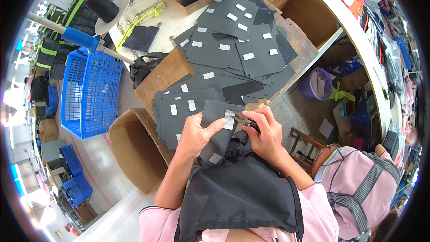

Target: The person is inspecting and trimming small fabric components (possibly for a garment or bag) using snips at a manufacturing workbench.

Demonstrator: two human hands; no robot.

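A dark grey fabric panel (213, 131) with white rectangular patches is pinched in my left hand (198, 133), the thumb lying beside the upper patch (229, 119). My right hand (265, 135) is closed around small black thread snips (249, 123). Their metal blades point left and meet the edge of that patch. Just beyond my hands lies a stack of similar panels (197, 96), and a larger spread pile of patched panels (215, 54) covers the boards further back. A black apron (242, 197) covers my lap.
An open cardboard box (134, 152) stands at left, with a blue plastic crate (89, 94) behind it. Thread cones (102, 6) rise at the far left. A purple basket (316, 84) sits under the table at right. Close on my right is another person in pink (358, 183).
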